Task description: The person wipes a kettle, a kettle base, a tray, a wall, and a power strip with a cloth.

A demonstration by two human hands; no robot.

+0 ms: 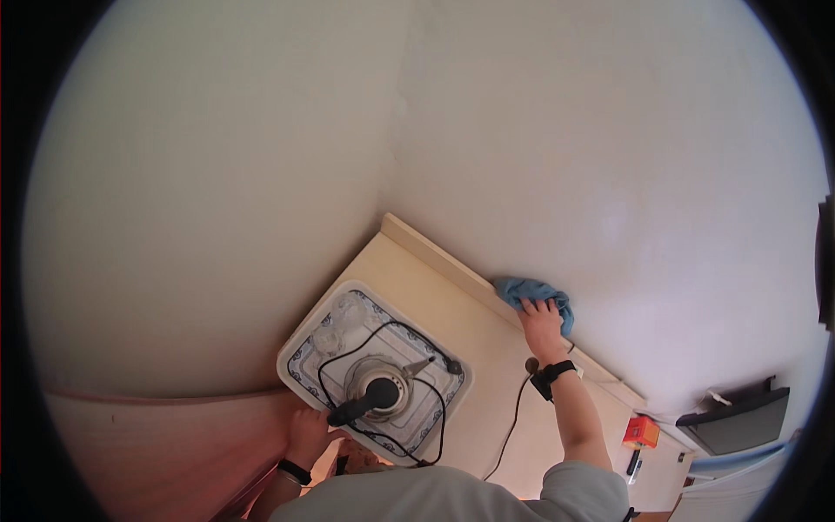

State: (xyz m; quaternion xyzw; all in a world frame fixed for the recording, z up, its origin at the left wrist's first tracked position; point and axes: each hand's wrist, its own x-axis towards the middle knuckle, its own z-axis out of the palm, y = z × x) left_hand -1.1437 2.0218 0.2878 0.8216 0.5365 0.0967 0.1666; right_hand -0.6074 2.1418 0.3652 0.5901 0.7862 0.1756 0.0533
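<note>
My right hand [543, 331] presses a crumpled blue cloth [532, 294] against the raised ledge [444, 258] along the wall, fingers bent over it. My left hand [306, 437] is low at the near-left side of a white tray [465, 383] with a blue patterned border. Its fingers look curled at the edge there; what they grip, if anything, is hidden. On the tray stands a metal kettle [402, 409] with a black lid and handle [352, 411], its handle end close to my left hand. A black cord [324, 383] loops round it. Clear glasses [330, 337] stand at the tray's left.
The pale cabinet top [409, 278] runs along the wall [609, 174] from the corner. Another dark cord [513, 418] crosses it near my right forearm. Farther right lie a red-orange box [642, 432] and a dark screen [744, 422]. Pink fabric [156, 444] hangs at lower left.
</note>
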